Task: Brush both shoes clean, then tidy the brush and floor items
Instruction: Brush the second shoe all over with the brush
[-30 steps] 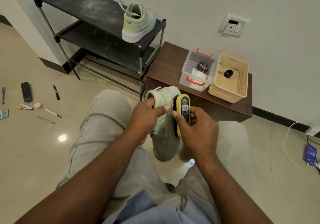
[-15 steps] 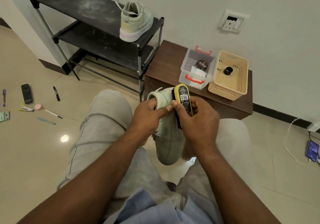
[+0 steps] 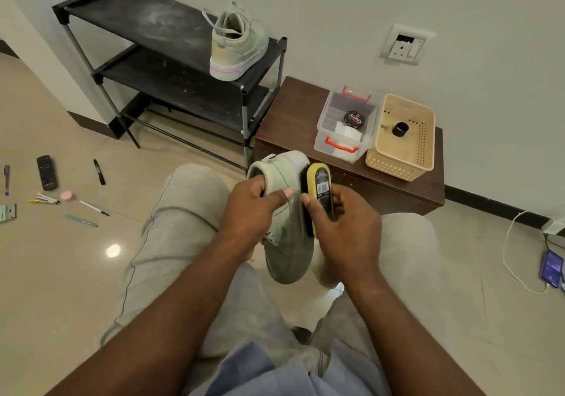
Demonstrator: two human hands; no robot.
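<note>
A pale green shoe (image 3: 289, 242) hangs toe-down between my knees. My left hand (image 3: 249, 212) grips it at the heel opening, thumb across its side. My right hand (image 3: 348, 227) holds a yellow-backed brush (image 3: 319, 187) with black bristles pressed against the shoe's right side. The second pale shoe (image 3: 235, 47) stands on the top shelf of the black rack (image 3: 146, 19). On the floor at the left lie a remote (image 3: 46, 172), a black marker (image 3: 99, 171), a pink round item (image 3: 67, 195), pens (image 3: 93, 207) and other small items.
A brown low cabinet (image 3: 293, 111) carries a clear box with red clips (image 3: 345, 126) holding a polish tin, and a beige basket (image 3: 403, 141). A phone on a white cable (image 3: 552, 268) lies on the floor at the right. A wall socket (image 3: 405, 45) is above.
The brush has slid up and down along the shoe's side, ending near the heel. The shoe stays gripped in my left hand.
</note>
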